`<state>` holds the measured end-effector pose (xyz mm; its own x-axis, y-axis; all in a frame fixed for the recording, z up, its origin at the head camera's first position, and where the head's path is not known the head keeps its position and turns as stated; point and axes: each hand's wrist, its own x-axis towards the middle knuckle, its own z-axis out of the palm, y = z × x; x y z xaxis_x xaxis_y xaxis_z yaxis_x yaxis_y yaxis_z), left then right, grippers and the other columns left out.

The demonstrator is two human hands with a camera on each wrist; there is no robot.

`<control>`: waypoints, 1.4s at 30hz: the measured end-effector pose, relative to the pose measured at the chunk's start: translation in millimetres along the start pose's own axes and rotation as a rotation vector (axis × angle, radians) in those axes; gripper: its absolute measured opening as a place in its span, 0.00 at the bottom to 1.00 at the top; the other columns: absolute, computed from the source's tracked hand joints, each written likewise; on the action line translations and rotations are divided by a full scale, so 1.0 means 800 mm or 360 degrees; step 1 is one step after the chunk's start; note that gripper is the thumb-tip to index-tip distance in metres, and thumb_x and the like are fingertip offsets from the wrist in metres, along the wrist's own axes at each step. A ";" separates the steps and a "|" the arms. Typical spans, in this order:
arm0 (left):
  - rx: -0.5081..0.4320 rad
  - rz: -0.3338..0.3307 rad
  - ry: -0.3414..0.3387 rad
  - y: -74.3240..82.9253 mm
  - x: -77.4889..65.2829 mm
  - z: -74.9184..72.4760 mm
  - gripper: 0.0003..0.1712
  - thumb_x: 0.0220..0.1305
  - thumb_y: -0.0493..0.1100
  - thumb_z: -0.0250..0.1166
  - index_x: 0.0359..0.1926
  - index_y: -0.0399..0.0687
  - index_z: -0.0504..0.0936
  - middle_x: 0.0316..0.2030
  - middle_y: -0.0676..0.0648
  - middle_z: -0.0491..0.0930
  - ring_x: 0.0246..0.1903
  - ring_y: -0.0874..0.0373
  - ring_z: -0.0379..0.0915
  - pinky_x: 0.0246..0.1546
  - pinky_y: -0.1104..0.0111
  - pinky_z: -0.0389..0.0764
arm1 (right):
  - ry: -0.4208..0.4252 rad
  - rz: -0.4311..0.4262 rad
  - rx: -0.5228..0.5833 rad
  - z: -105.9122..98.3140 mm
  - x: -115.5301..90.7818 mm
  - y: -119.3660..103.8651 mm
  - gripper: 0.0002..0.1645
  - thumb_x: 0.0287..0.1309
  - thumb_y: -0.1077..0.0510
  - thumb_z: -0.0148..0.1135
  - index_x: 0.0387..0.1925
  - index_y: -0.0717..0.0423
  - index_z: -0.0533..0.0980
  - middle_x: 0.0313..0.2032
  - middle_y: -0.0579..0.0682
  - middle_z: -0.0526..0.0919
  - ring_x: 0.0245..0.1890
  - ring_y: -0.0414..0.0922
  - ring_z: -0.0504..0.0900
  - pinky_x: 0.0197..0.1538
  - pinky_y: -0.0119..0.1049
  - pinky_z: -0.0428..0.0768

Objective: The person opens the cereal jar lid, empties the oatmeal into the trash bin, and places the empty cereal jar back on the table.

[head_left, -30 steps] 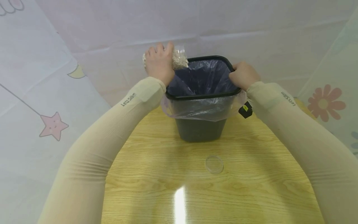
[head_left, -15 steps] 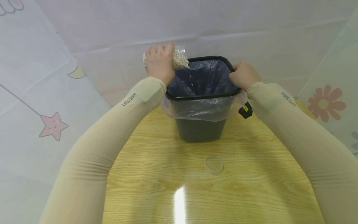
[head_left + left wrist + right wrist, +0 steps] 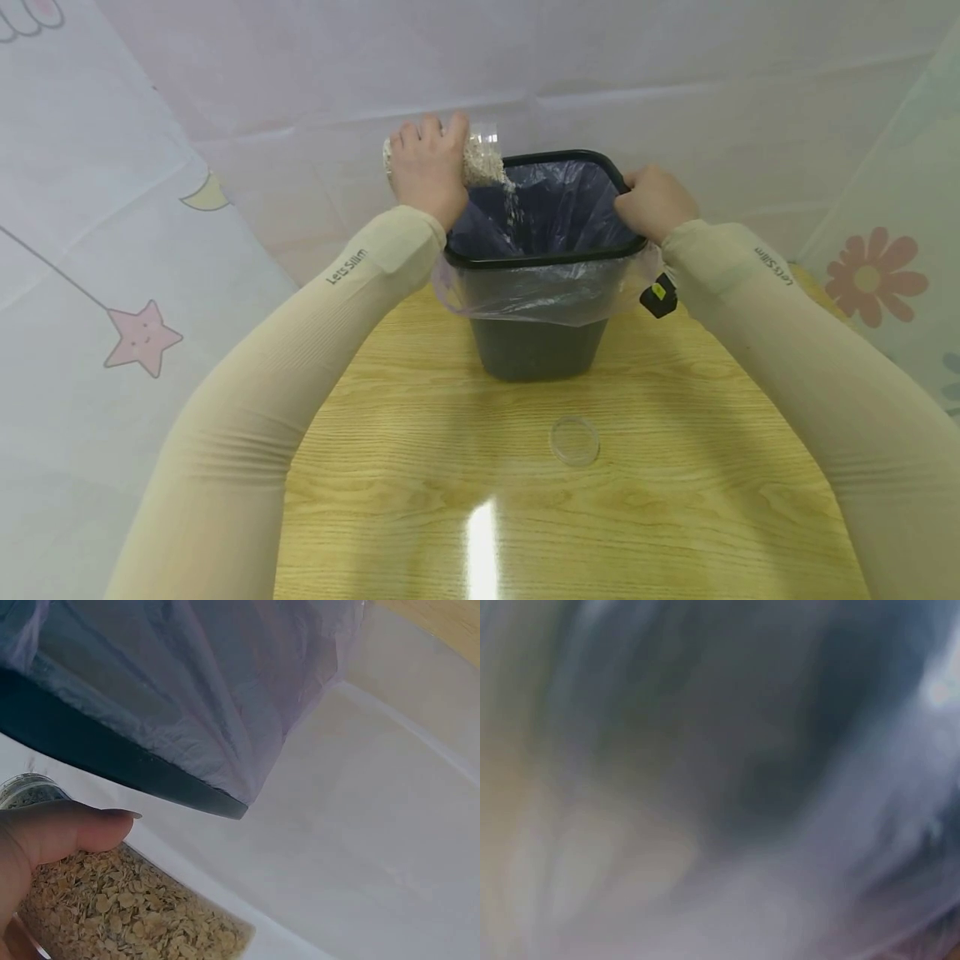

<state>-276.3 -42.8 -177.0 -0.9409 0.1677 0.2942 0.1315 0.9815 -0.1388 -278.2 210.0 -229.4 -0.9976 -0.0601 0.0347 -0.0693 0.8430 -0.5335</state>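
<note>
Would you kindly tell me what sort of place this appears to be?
Probably a makeshift indoor workspace: a wood-grain table bearing a lined bin, with pale sheeting printed with a star and flower behind and beside it.

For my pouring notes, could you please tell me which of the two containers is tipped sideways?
The clear jar of rolled oats, in the left hand; the dark, bag-lined wastebasket stands upright on the table.

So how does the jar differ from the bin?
The jar is clear; the bin is dark. The jar is smaller than the bin. The left hand holds the jar tilted, while the bin stands upright on the table. Both have open mouths.
</note>
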 end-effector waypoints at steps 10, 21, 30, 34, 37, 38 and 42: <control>0.0019 0.0007 -0.0022 0.000 0.001 0.001 0.39 0.57 0.32 0.57 0.69 0.51 0.55 0.60 0.40 0.66 0.62 0.41 0.59 0.70 0.53 0.51 | 0.0013 -0.0013 0.0004 0.001 0.000 0.002 0.33 0.58 0.63 0.38 0.66 0.66 0.66 0.64 0.66 0.68 0.41 0.57 0.70 0.36 0.47 0.66; 0.0014 0.0013 0.0006 0.001 0.000 0.003 0.39 0.58 0.33 0.58 0.69 0.51 0.55 0.58 0.39 0.66 0.61 0.40 0.59 0.70 0.52 0.50 | 0.0012 -0.0014 0.0014 0.001 -0.001 0.001 0.33 0.58 0.63 0.37 0.66 0.66 0.67 0.64 0.67 0.68 0.43 0.58 0.70 0.38 0.49 0.66; 0.0054 0.0026 0.0002 -0.001 0.002 0.003 0.35 0.58 0.33 0.56 0.66 0.51 0.57 0.55 0.41 0.68 0.59 0.42 0.61 0.66 0.54 0.55 | 0.0026 -0.0015 0.0028 0.002 0.000 0.001 0.28 0.59 0.63 0.38 0.58 0.66 0.72 0.57 0.65 0.74 0.40 0.57 0.70 0.36 0.46 0.66; 0.0046 0.0033 0.0010 -0.001 0.002 0.002 0.35 0.58 0.32 0.56 0.65 0.51 0.57 0.54 0.41 0.68 0.59 0.42 0.61 0.66 0.54 0.55 | 0.0025 -0.0018 0.0028 0.002 0.000 0.001 0.26 0.58 0.63 0.38 0.55 0.66 0.72 0.56 0.65 0.73 0.37 0.56 0.68 0.33 0.45 0.64; 0.0037 0.0037 0.0009 -0.001 0.001 0.002 0.37 0.56 0.31 0.56 0.67 0.51 0.57 0.56 0.40 0.67 0.60 0.41 0.60 0.68 0.54 0.54 | -0.0003 -0.0004 0.0029 0.000 0.001 0.002 0.32 0.59 0.63 0.37 0.65 0.66 0.67 0.64 0.66 0.67 0.41 0.57 0.69 0.34 0.46 0.65; 0.0036 0.0037 0.0008 -0.001 0.000 0.003 0.38 0.56 0.31 0.56 0.67 0.51 0.56 0.56 0.40 0.67 0.60 0.41 0.60 0.68 0.54 0.53 | -0.0006 0.0002 0.0027 0.000 0.002 0.002 0.32 0.59 0.63 0.37 0.65 0.65 0.67 0.65 0.66 0.67 0.41 0.58 0.70 0.35 0.46 0.65; 0.0047 0.0039 0.0008 -0.001 -0.001 0.003 0.39 0.55 0.30 0.56 0.68 0.51 0.56 0.57 0.40 0.66 0.60 0.41 0.59 0.68 0.54 0.53 | -0.0029 0.0017 0.0019 0.000 0.002 0.001 0.36 0.60 0.62 0.37 0.71 0.62 0.58 0.69 0.66 0.58 0.49 0.59 0.70 0.40 0.49 0.66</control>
<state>-276.7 -43.5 -179.1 -0.9359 0.1923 0.2953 0.1453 0.9740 -0.1740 -280.1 210.9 -229.7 -0.9981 -0.0606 0.0136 -0.0583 0.8374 -0.5436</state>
